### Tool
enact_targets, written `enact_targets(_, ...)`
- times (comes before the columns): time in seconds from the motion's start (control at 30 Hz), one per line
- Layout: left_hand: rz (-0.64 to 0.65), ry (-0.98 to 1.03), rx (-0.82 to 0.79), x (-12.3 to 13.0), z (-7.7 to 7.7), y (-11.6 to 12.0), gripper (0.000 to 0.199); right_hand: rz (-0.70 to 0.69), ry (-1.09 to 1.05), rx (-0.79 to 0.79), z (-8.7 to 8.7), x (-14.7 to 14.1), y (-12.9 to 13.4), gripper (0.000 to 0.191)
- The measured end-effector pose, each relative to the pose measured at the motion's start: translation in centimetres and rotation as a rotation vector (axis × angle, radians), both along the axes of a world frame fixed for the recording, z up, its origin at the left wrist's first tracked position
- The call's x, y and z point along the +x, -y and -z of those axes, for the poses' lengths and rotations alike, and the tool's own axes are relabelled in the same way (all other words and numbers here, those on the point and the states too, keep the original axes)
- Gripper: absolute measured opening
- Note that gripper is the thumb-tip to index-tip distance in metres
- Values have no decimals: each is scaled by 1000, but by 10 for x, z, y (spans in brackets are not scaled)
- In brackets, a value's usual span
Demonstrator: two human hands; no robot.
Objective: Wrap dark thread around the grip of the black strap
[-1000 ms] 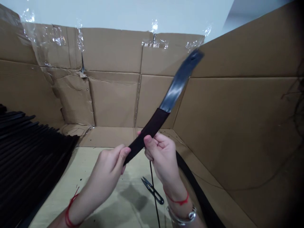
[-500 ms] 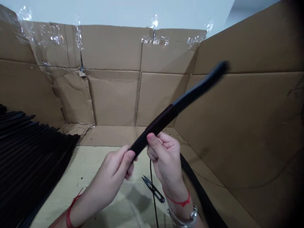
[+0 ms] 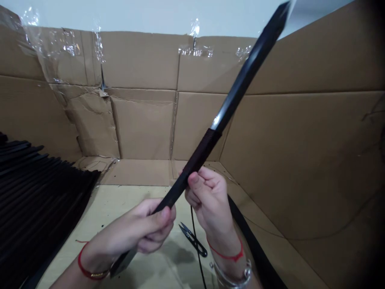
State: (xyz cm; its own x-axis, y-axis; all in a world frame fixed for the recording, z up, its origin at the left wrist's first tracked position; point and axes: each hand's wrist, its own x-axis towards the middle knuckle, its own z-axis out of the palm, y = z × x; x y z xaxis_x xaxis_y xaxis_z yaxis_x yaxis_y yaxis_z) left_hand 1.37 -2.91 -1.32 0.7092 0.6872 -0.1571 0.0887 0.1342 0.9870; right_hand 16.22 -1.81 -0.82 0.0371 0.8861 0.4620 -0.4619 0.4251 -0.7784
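Observation:
A long black flat strip [image 3: 245, 78] slants from lower left to upper right, its far end near the top edge of the view. Dark brownish cord wrapping [image 3: 202, 151] covers its middle. My left hand [image 3: 150, 224] is closed around the lower part, and the strip's near end shows below the wrist. At the lower end of the wrapping, my right hand [image 3: 207, 192] pinches with thumb and bent fingers. A thin dark cord [image 3: 194, 224] hangs beneath that hand. Black thread snips [image 3: 194, 239] lie on the pale work surface below, with the cord passing across them.
Many similar black strips [image 3: 42, 200] are piled at the left. Taped cardboard walls [image 3: 141, 124] enclose the back and right side. A wide black band [image 3: 249, 245] lies behind my right forearm. Thin strands trail along the right wall.
The strip has swung steeper and turned, its far end now higher. My left hand has moved slightly down, and its near end now shows. My right hand stays nearly in place.

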Motion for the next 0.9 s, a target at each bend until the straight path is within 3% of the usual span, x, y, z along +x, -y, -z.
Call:
enact_targets(0.07, -242, -43, 245, 0, 2, -2, 42, 154, -28, 25, 0, 0, 0, 21)
enact_targets(0.13, -439, -74, 420, 1, 5, -3, 40, 114, -43, 36, 0, 1, -1, 24)
enact_targets(0.17, -398, -62, 369, 2, 7, -4, 43, 27, -32, 36, 0, 3, -1, 27)
enact_targets(0.2, -275, -27, 247, 3, 8, -4, 46, -59, -15, 31, 0, 4, -1, 28)
enact_targets(0.27, -39, 40, 53, 3, 8, -4, 53, -105, 3, 24, 0, 7, -1, 28)
enact_targets(0.3, -57, 44, 75, 3, 8, -5, 53, -53, -10, 25, 0, 7, -1, 25)
enact_targets(0.37, -327, -2, 306, 3, 8, -6, 48, 48, -56, 39, 2, 4, -2, 24)
enact_targets(0.4, -439, -24, 385, 2, 8, -7, 46, 27, -56, 43, 3, 3, -2, 25)
enact_targets(0.43, -447, -31, 377, 1, 8, -8, 46, -34, -37, 45, 3, 1, -2, 25)
enact_targets(0.5, -175, 19, 182, -2, 7, -8, 49, -164, 13, 46, 5, 0, -2, 21)
enact_targets(0.53, -40, 43, 107, -4, 7, -7, 49, -155, 22, 53, 5, 0, -2, 20)
enact_targets(0.57, -10, 50, 109, -4, 6, -6, 49, -75, 16, 68, 5, 0, -2, 25)
enact_targets(0.63, -274, 8, 310, -4, 5, -5, 45, 134, -17, 96, 5, 2, -3, 35)
enact_targets(0.67, -434, -24, 399, -3, 4, -4, 42, 174, -21, 93, 5, 4, -4, 33)
enact_targets(0.7, -500, -42, 408, -2, 4, -4, 42, 149, -12, 82, 4, 5, -4, 29)
enact_targets(0.73, -452, -39, 334, -1, 4, -4, 46, 69, 10, 66, 3, 6, -4, 25)
enact_targets(0.8, -197, 5, 123, 2, 5, -4, 53, -79, 60, 42, 1, 6, -2, 32)
enact_targets(0.83, -133, 16, 99, 4, 7, -4, 53, -68, 70, 37, 0, 6, -1, 33)
enact_targets(0.9, -278, -4, 271, 6, 9, -4, 46, 90, 43, 29, -1, 4, 2, 31)
